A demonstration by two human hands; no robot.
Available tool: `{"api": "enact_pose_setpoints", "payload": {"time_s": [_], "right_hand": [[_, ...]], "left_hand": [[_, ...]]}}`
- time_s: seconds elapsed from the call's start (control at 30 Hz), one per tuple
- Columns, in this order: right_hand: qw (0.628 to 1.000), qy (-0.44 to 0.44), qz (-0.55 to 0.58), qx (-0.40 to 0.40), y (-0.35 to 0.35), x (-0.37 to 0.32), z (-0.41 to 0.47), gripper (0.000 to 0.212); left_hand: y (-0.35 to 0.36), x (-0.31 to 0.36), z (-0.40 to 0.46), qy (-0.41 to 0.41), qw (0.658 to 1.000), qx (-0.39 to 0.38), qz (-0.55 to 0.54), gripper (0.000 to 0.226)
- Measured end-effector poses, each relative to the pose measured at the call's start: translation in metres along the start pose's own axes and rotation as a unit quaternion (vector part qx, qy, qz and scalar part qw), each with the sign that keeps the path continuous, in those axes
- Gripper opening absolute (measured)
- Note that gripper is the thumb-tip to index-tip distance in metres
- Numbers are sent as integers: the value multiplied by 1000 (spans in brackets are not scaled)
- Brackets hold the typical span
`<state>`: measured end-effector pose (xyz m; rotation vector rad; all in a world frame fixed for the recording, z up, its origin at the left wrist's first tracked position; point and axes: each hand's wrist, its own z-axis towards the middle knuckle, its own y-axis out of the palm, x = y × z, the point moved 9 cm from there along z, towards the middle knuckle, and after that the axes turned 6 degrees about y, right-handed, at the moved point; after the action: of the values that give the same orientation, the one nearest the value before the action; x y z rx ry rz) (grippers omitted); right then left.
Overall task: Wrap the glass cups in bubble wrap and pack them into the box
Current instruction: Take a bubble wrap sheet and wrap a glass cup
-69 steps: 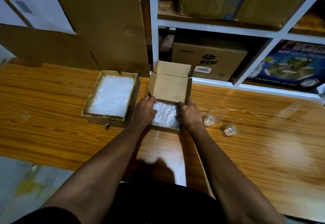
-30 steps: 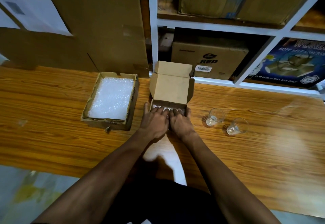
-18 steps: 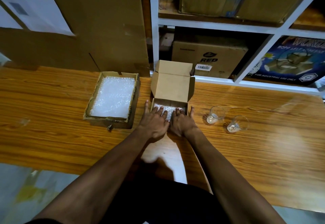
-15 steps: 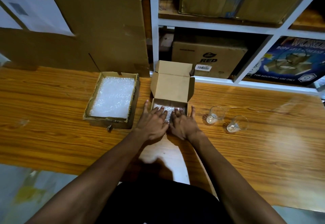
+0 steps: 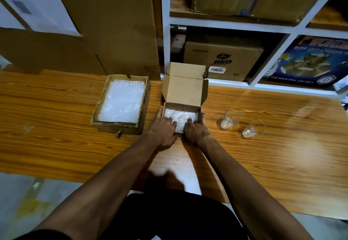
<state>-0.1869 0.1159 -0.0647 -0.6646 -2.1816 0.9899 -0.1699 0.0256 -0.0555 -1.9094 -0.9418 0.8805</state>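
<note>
Hands meet at the near rim of the box [image 5: 182,106], which sits toward the bench's [image 5: 56,145] far edge with its lid standing open. Our left hand [image 5: 162,129] and right hand [image 5: 195,129] lie flat, fingers straight, resting on the bubble wrap [image 5: 179,116] inside. Two glass cups [image 5: 228,119] stand bare toward the bench's right end, near each other, apart from the box. Toward the left end, just beside the box, a cardboard tray [image 5: 145,96] holds more bubble sheets [image 5: 121,105].

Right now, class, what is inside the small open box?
Bubble wrap lines the small box. The left hand and right hand cover its near part, so anything beneath stays hidden.
</note>
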Motion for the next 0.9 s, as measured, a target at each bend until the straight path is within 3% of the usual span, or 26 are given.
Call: {"api": "enact_pose_setpoints", "payload": {"time_s": [0.17, 0.3, 0.5, 0.6, 0.7, 0.8, 0.9], "right_hand": [[993, 8, 76, 91, 9, 0, -11, 52], [988, 17, 110, 104, 17, 0, -12, 35], [987, 30, 121, 100, 5, 3, -15, 29], [987, 18, 122, 98, -1, 3, -14, 68], [994, 33, 90, 50, 5, 10, -5, 107], [998, 49, 50, 12, 14, 14, 9, 121], [998, 52, 25, -21, 14, 12, 16, 121]], "left_hand": [[-4, 10, -17, 13, 997, 73, -28, 60], [-2, 11, -22, -1, 995, 79, -65, 34], [-6, 9, -18, -13, 995, 78, -60, 39], [-11, 4, -15, -14, 992, 104, -62, 60], [-4, -4, -6, -27, 998, 42, -48, 93], [3, -6, 7, -25, 999, -14, -23, 104], [7, -6, 15, -28, 999, -37, -14, 107]]}}
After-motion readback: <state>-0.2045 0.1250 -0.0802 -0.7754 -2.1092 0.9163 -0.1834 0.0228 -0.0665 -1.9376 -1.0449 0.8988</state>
